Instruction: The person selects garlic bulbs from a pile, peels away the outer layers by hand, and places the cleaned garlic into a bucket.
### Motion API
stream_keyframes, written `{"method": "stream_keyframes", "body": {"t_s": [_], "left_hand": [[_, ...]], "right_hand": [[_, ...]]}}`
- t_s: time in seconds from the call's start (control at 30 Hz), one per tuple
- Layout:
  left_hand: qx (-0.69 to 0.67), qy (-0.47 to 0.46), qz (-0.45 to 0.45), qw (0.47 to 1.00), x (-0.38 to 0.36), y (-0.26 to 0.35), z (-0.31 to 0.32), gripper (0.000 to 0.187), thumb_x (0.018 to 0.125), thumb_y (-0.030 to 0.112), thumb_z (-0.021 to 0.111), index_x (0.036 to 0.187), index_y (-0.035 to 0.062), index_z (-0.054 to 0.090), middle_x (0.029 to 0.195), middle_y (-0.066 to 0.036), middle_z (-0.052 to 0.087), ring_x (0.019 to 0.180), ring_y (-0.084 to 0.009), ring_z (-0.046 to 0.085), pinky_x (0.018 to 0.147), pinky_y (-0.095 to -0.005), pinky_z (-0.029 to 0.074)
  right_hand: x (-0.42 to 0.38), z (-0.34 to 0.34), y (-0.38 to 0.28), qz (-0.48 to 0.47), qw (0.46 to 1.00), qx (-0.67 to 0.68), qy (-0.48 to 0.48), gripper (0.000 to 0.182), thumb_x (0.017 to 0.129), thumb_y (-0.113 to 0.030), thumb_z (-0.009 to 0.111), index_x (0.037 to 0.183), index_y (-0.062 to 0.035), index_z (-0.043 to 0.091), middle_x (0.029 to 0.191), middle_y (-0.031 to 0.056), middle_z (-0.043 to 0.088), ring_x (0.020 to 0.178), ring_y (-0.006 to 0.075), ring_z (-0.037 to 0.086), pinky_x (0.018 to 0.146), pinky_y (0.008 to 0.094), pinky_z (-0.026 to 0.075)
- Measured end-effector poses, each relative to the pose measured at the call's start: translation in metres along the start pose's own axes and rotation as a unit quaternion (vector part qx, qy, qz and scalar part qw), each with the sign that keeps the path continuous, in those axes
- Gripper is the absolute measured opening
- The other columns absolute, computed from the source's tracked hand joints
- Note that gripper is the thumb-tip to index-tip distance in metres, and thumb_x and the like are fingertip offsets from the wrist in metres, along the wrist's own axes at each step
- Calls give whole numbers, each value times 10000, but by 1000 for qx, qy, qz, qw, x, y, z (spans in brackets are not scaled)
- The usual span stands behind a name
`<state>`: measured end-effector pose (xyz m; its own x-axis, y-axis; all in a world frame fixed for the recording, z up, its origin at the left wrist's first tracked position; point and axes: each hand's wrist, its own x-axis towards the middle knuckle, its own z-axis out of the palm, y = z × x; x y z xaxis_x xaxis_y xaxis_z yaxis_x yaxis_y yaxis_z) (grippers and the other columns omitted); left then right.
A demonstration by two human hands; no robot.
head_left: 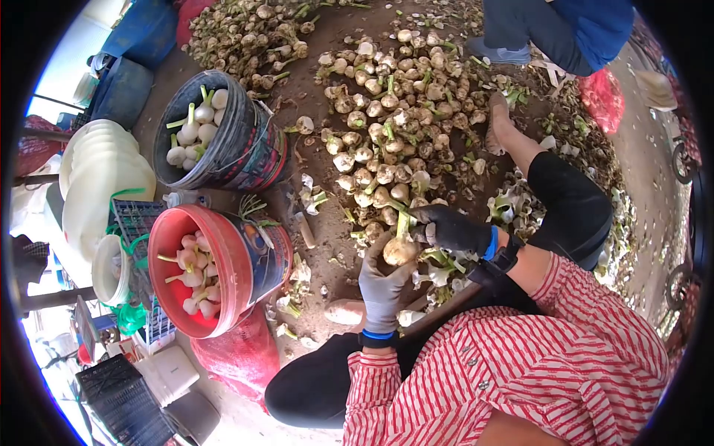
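My left hand (382, 290), in a grey glove, grips a garlic bulb (400, 252) whose short green stem points up and away. Right beside the bulb and its stem is my right hand (454, 230), in a dark glove with its fingers curled closed. What those fingers hold, if anything, is hidden. Just beyond both hands spreads a large heap of garlic bulbs (401, 111) with soil on their skins. Peeled-off leaves and stem scraps (440, 271) lie under my right hand.
To the left stand a red bucket (165, 260) and a dark bucket (165, 141), both holding cleaned garlic bulbs. A red mesh sack (238, 357) leans below. Another person's leg (520, 30) is at the top right, near piled husks (573, 141). Blue barrels (126, 89) stand farther back.
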<state>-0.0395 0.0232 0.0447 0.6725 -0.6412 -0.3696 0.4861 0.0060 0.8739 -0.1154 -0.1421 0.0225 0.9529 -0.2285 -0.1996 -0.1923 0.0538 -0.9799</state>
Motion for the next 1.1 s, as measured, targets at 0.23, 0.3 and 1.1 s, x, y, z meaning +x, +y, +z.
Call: {"method": "stream_keyframes", "body": {"t_s": [0.23, 0.3, 1.1], "left_hand": [[-345, -126, -101, 925, -3, -11, -5, 592, 801, 461, 563, 1216, 59, 438, 1104, -100, 553, 945, -207, 549, 776, -326, 456], [-370, -162, -131, 905, 5, -33, -29, 612, 806, 497, 537, 1219, 57, 434, 1117, -118, 543, 945, -218, 550, 764, -332, 460], [-330, -78, -86, 937, -5, -3, -10, 529, 804, 380, 636, 1193, 79, 441, 1055, -107, 557, 973, -217, 559, 821, -344, 461]], "right_hand": [[-8, 23, -19, 35, 977, 179, 109, 367, 776, 1, 579, 1136, -1, 509, 871, 88, 573, 727, 159, 545, 659, 277, 451], [-8, 24, -8, -100, 987, -4, 126, 374, 772, -19, 598, 1136, 1, 512, 890, 100, 573, 757, 181, 554, 677, 289, 455], [-21, -2, 27, -27, 929, 364, 64, 242, 831, -155, 555, 1038, -30, 564, 875, 76, 593, 753, 154, 580, 616, 262, 484]]}}
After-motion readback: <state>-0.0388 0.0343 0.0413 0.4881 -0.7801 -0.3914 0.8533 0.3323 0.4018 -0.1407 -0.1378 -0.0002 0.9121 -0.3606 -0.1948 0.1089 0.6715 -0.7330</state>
